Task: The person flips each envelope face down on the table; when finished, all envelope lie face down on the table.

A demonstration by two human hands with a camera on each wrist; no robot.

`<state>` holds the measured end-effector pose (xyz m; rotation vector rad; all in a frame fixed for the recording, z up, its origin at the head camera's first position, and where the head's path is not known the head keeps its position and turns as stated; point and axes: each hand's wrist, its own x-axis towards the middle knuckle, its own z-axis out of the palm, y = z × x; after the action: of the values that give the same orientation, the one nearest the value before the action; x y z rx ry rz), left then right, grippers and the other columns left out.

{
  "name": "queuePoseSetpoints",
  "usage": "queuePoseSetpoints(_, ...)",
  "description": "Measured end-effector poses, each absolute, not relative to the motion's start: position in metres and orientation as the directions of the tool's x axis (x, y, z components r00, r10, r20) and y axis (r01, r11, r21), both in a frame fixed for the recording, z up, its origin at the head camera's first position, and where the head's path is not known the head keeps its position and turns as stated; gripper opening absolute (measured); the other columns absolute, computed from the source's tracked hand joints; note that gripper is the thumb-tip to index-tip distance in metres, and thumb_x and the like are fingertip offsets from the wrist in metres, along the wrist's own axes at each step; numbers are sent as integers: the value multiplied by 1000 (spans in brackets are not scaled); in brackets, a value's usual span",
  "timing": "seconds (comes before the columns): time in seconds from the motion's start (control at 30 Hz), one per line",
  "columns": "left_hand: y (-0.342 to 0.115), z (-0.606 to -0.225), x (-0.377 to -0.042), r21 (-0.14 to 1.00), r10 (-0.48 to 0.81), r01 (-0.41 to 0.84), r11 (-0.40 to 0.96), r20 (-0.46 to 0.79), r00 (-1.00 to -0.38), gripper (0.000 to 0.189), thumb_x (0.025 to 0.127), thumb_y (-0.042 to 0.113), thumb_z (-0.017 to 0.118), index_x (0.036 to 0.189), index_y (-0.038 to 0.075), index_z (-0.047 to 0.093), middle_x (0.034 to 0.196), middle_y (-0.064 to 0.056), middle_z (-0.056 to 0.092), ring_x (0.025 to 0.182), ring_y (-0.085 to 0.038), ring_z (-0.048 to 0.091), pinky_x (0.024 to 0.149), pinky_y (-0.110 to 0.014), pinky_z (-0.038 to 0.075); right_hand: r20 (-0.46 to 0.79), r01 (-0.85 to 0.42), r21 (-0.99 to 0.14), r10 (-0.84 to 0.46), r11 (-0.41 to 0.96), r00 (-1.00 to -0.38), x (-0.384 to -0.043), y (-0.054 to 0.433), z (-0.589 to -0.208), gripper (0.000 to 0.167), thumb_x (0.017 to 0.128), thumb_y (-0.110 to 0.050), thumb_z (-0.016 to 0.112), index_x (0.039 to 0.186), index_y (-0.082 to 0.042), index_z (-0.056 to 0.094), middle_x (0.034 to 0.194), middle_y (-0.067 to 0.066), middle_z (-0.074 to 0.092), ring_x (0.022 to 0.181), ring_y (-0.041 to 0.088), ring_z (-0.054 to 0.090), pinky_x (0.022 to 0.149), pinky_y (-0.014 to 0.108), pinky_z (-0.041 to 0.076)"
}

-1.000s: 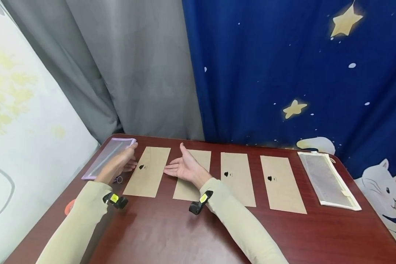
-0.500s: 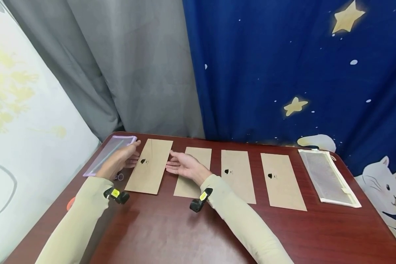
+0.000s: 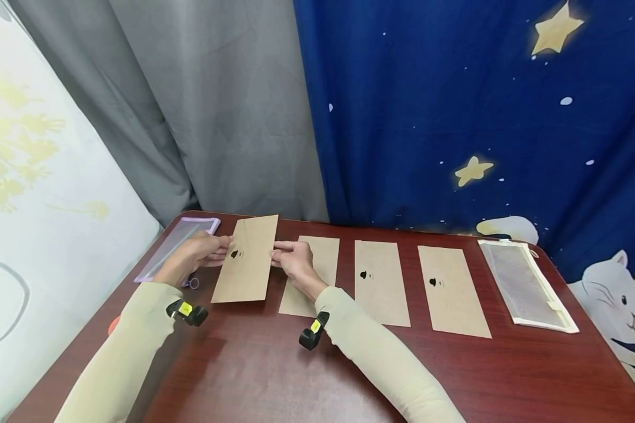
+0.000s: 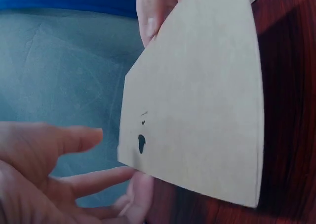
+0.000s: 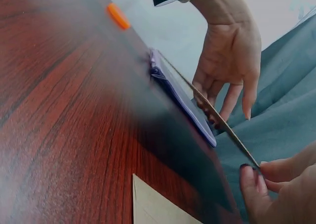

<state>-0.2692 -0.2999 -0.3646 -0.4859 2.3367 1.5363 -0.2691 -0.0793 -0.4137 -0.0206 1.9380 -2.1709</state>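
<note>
A thin tan kraft-paper booklet with a small black hat print is tilted up off the table between the hands. My right hand pinches its right edge; in the right wrist view the fingertips close on that edge. At the opposite edge is my left hand, its fingers reaching behind the booklet. The left wrist view shows the left thumb standing apart from the paper. Beneath the right hand lies a second kraft booklet, partly covered by that hand.
Two more kraft booklets lie flat to the right, a nearer one and a farther one. A white-edged mesh zip pouch sits at the right edge. A purple-edged pouch is at far left, near an orange object.
The leftmost booklet has risen from the table and tilted, shifting slightly right. My right hand has gone from open beside it to pinching its edge; my left fingers have come to its left edge.
</note>
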Motion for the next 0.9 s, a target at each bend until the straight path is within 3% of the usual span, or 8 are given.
queuePoseSetpoints(0.07, -300, -363, -268, 836, -159, -433, 337, -403, -901, 30, 100, 17, 58, 120, -5, 60, 75, 5, 68, 67, -2, 66, 71, -21, 62, -143, 163, -980, -168, -113, -975, -269, -79, -415, 30, 90, 7, 69, 120, 5, 71, 105, 22, 76, 86, 21, 76, 84, 33, 63)
queuePoseSetpoints(0.17, -303, -361, -265, 857, -182, -401, 323, -360, -915, 30, 97, 11, 65, 121, -7, 62, 70, 9, 68, 66, -1, 66, 70, -20, 62, -160, 184, -973, -169, -136, -972, -269, -78, -417, 29, 89, 7, 69, 118, 5, 72, 105, 22, 75, 81, 15, 74, 85, 33, 63)
queuePoseSetpoints(0.33, -308, -355, -262, 886, -130, -347, 309, -322, -938, 37, 95, 1, 65, 127, -15, 60, 72, 7, 72, 67, -2, 69, 75, -24, 63, -154, 174, -980, -185, -96, -971, -270, -74, -420, 28, 90, 5, 69, 117, 3, 73, 104, 20, 76, 82, 15, 75, 85, 31, 63)
queuePoseSetpoints(0.47, -308, -349, -263, 897, -93, -359, 258, -347, -933, 30, 94, -4, 65, 122, -15, 63, 73, 3, 73, 66, -6, 72, 75, -24, 63, -125, 127, -992, -189, 0, -974, -272, -69, -420, 26, 92, 0, 68, 118, -1, 74, 105, 15, 76, 81, 14, 74, 87, 32, 63)
queuePoseSetpoints(0.6, -305, -343, -264, 895, -74, -370, 248, -363, -929, 27, 93, -5, 66, 119, -14, 66, 73, 1, 74, 66, -8, 73, 74, -24, 63, -98, 80, -992, -193, 97, -976, -274, -65, -418, 22, 96, -8, 67, 115, -3, 75, 107, 14, 76, 86, 21, 76, 88, 33, 62)
queuePoseSetpoints(0.7, -303, -336, -265, 896, -78, -360, 260, -352, -933, 26, 93, -7, 65, 117, -14, 67, 73, 1, 73, 65, -8, 73, 73, -24, 63, 27, -81, -958, -194, 274, -981, -273, -66, -411, 21, 97, -15, 66, 112, -5, 77, 107, 12, 77, 92, 18, 76, 85, 26, 61)
queuePoseSetpoints(0.8, -299, -329, -266, 894, -87, -347, 283, -336, -938, 27, 92, -8, 64, 118, -17, 65, 73, 1, 73, 65, -8, 73, 73, -23, 63, 216, -297, -840, -223, 454, -951, -267, -74, -393, 21, 97, -20, 68, 109, -8, 79, 104, 6, 79, 84, 8, 70, 73, 17, 55)
queuePoseSetpoints(0.9, -294, -321, -268, 889, -85, -328, 319, -318, -944, 29, 93, -8, 64, 119, -19, 63, 72, 1, 73, 64, -8, 72, 73, -23, 63, 332, -455, -702, -313, 548, -890, -253, -90, -369, 21, 97, -24, 69, 92, -10, 82, 79, -1, 75, 64, 4, 57, 55, 16, 44)
